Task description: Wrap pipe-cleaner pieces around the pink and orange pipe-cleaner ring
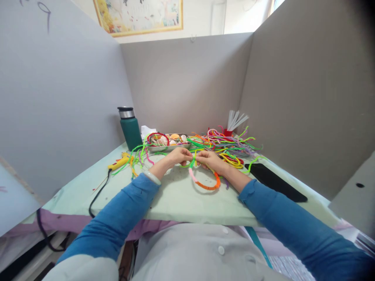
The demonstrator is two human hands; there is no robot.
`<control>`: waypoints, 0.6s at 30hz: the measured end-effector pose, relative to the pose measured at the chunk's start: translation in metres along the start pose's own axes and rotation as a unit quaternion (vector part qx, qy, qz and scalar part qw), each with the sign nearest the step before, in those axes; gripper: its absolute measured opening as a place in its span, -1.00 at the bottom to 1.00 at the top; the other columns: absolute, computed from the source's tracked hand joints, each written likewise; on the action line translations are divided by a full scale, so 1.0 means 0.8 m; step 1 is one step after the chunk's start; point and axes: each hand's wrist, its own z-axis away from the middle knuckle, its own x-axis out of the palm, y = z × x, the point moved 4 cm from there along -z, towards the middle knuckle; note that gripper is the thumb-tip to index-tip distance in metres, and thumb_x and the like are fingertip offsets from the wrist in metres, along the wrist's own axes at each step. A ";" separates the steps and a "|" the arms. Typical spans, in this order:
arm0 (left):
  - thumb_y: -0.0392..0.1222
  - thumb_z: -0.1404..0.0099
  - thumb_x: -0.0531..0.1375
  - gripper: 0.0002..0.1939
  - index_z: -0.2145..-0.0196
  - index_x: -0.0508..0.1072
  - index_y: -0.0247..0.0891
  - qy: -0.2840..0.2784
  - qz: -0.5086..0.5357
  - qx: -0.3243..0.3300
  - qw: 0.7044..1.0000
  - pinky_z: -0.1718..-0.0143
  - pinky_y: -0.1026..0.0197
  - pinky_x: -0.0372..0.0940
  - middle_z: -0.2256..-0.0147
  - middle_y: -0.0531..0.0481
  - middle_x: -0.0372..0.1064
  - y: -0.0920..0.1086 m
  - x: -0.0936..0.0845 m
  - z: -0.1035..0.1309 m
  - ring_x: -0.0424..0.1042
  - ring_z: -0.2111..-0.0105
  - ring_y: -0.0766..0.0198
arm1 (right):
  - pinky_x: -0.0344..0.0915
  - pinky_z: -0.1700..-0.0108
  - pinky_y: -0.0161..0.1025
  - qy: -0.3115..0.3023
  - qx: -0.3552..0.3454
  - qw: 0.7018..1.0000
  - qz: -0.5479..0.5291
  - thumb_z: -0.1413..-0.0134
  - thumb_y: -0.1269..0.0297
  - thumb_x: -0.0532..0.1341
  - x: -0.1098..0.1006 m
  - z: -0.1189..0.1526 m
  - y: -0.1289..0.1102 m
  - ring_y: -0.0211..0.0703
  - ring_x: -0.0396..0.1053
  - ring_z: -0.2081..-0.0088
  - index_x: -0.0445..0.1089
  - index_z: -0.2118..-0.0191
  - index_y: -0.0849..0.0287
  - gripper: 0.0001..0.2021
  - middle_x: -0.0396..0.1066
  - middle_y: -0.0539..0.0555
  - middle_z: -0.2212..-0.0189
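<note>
Over the middle of the table, my left hand (179, 156) and my right hand (210, 160) meet fingertip to fingertip at the top of a ring (208, 187) wrapped in fuzzy pipe cleaner. Orange covers its lower curve, with pink and then green going up its left side. A green pipe cleaner (192, 163) is pinched at the ring by my left hand's closed fingers. My right hand is closed too, thumb and finger on the ring's upper part, which they partly hide. A short yellow-green end sticks up between the hands.
Behind the hands lie a metal tray (164, 148) of small decorations and a tangled heap of pipe cleaners (225, 142). At left stand a green bottle (131, 130) and a yellow glue gun (118, 161) with a black cord. A black phone-like slab (275, 182) lies right; glue sticks (234, 121) stand behind.
</note>
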 end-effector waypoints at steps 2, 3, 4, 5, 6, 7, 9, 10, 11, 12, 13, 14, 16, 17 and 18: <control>-0.10 0.05 0.21 -0.72 0.41 0.37 -0.36 -0.003 -0.009 -0.002 1.000 0.63 0.39 0.10 0.63 0.09 0.22 0.002 0.000 0.002 0.18 0.68 0.49 | -0.05 0.66 -0.43 0.001 0.004 1.000 0.003 0.14 0.10 0.17 0.000 0.001 -0.001 -0.47 0.03 0.69 0.26 0.49 0.25 -0.73 0.28 -0.05 0.62; -0.09 0.04 0.21 -0.71 0.41 0.37 -0.37 -0.003 -0.014 -0.003 1.000 0.63 0.39 0.11 0.63 0.09 0.23 0.003 -0.001 0.002 0.18 0.67 0.48 | -0.04 0.66 -0.43 0.006 0.004 1.000 0.004 0.15 0.10 0.18 0.000 0.001 -0.002 -0.47 0.03 0.69 0.26 0.49 0.25 -0.73 0.28 -0.05 0.62; -0.07 0.03 0.21 -0.71 0.41 0.38 -0.37 -0.002 -0.019 -0.004 1.000 0.62 0.39 0.11 0.63 0.08 0.23 0.004 -0.001 0.003 0.19 0.67 0.48 | -0.04 0.66 -0.43 0.008 0.004 1.000 0.004 0.15 0.09 0.18 0.000 0.001 -0.002 -0.47 0.03 0.69 0.26 0.49 0.25 -0.72 0.28 -0.05 0.62; -0.06 0.03 0.20 -0.70 0.42 0.38 -0.37 -0.001 -0.021 -0.003 1.000 0.62 0.39 0.11 0.63 0.07 0.23 0.005 -0.002 0.004 0.19 0.67 0.48 | -0.03 0.66 -0.43 0.008 0.003 1.000 0.005 0.15 0.09 0.18 0.000 0.001 -0.001 -0.47 0.04 0.69 0.26 0.48 0.25 -0.72 0.29 -0.05 0.61; -0.05 0.02 0.20 -0.70 0.43 0.38 -0.38 -0.003 -0.021 0.000 1.000 0.63 0.39 0.11 0.63 0.07 0.23 0.005 -0.002 0.004 0.19 0.67 0.48 | -0.03 0.66 -0.43 0.006 0.001 1.000 0.006 0.15 0.09 0.18 0.000 0.000 -0.001 -0.47 0.04 0.69 0.26 0.48 0.25 -0.72 0.29 -0.04 0.61; -0.05 0.01 0.19 -0.70 0.44 0.38 -0.39 -0.005 -0.019 0.003 1.000 0.63 0.39 0.10 0.63 0.06 0.23 0.006 -0.001 0.004 0.18 0.67 0.49 | -0.03 0.65 -0.43 0.002 0.000 1.000 0.007 0.15 0.10 0.17 0.001 0.000 -0.001 -0.47 0.04 0.69 0.26 0.48 0.25 -0.73 0.29 -0.04 0.61; -0.05 0.00 0.18 -0.70 0.45 0.37 -0.39 -0.008 -0.018 0.006 1.000 0.64 0.39 0.08 0.62 0.05 0.23 0.006 -0.001 0.004 0.18 0.68 0.49 | -0.03 0.65 -0.43 -0.004 -0.004 1.000 0.011 0.13 0.11 0.16 0.001 -0.001 0.000 -0.47 0.04 0.69 0.26 0.48 0.25 -0.74 0.29 -0.04 0.60; -0.04 0.00 0.18 -0.70 0.46 0.37 -0.40 -0.011 -0.018 0.006 1.000 0.65 0.39 0.07 0.62 0.05 0.22 0.005 0.000 0.004 0.17 0.68 0.49 | -0.03 0.65 -0.43 -0.005 -0.006 1.000 0.014 0.12 0.11 0.16 0.001 -0.001 0.000 -0.47 0.05 0.69 0.27 0.48 0.25 -0.74 0.29 -0.05 0.61; -0.04 -0.01 0.18 -0.70 0.47 0.37 -0.40 -0.013 -0.019 0.006 1.000 0.65 0.39 0.07 0.63 0.05 0.22 0.004 0.000 0.003 0.17 0.68 0.49 | -0.03 0.65 -0.44 -0.005 -0.008 1.000 0.017 0.11 0.12 0.15 0.001 -0.001 0.000 -0.47 0.05 0.69 0.27 0.47 0.25 -0.75 0.29 -0.05 0.61; -0.04 -0.01 0.17 -0.70 0.47 0.37 -0.40 -0.014 -0.019 0.006 1.000 0.65 0.39 0.07 0.63 0.06 0.22 0.003 0.000 0.003 0.17 0.68 0.49 | -0.03 0.65 -0.44 -0.004 -0.009 1.000 0.021 0.11 0.12 0.15 0.001 -0.001 0.000 -0.47 0.06 0.69 0.27 0.47 0.25 -0.75 0.28 -0.05 0.61; -0.03 -0.01 0.17 -0.70 0.47 0.36 -0.39 -0.015 -0.019 0.008 1.000 0.65 0.39 0.07 0.62 0.06 0.22 0.002 0.000 0.002 0.16 0.68 0.49 | -0.03 0.66 -0.44 -0.004 -0.011 1.000 0.025 0.11 0.12 0.15 0.001 -0.001 0.000 -0.47 0.06 0.69 0.27 0.46 0.25 -0.75 0.29 -0.05 0.61; -0.03 -0.01 0.17 -0.70 0.46 0.36 -0.39 -0.015 -0.019 0.011 1.000 0.65 0.39 0.08 0.62 0.06 0.22 0.002 0.000 0.002 0.16 0.68 0.50 | -0.03 0.66 -0.44 -0.003 -0.011 1.000 0.028 0.11 0.12 0.15 0.001 0.000 0.000 -0.47 0.06 0.69 0.27 0.46 0.25 -0.75 0.29 -0.04 0.61; -0.03 -0.01 0.18 -0.70 0.44 0.35 -0.37 -0.011 -0.022 0.017 1.000 0.65 0.39 0.08 0.60 0.07 0.22 0.003 0.000 0.002 0.17 0.68 0.50 | -0.03 0.66 -0.43 -0.003 -0.012 0.999 0.030 0.11 0.12 0.15 0.001 0.000 -0.001 -0.47 0.07 0.69 0.27 0.46 0.25 -0.75 0.30 -0.04 0.60; -0.03 -0.01 0.17 -0.70 0.43 0.34 -0.36 -0.008 -0.025 0.018 1.000 0.65 0.40 0.08 0.60 0.08 0.21 0.004 0.001 0.002 0.18 0.67 0.50 | -0.02 0.66 -0.43 -0.002 -0.011 0.999 0.030 0.11 0.12 0.14 0.001 0.000 -0.001 -0.47 0.06 0.69 0.27 0.46 0.25 -0.75 0.30 -0.04 0.60; -0.02 -0.02 0.17 -0.70 0.43 0.34 -0.36 -0.004 -0.028 0.017 0.999 0.65 0.40 0.09 0.61 0.09 0.21 0.004 0.001 0.002 0.18 0.67 0.49 | -0.02 0.66 -0.44 -0.001 -0.009 0.999 0.031 0.11 0.12 0.14 0.001 0.000 -0.001 -0.47 0.06 0.69 0.27 0.46 0.25 -0.74 0.31 -0.04 0.60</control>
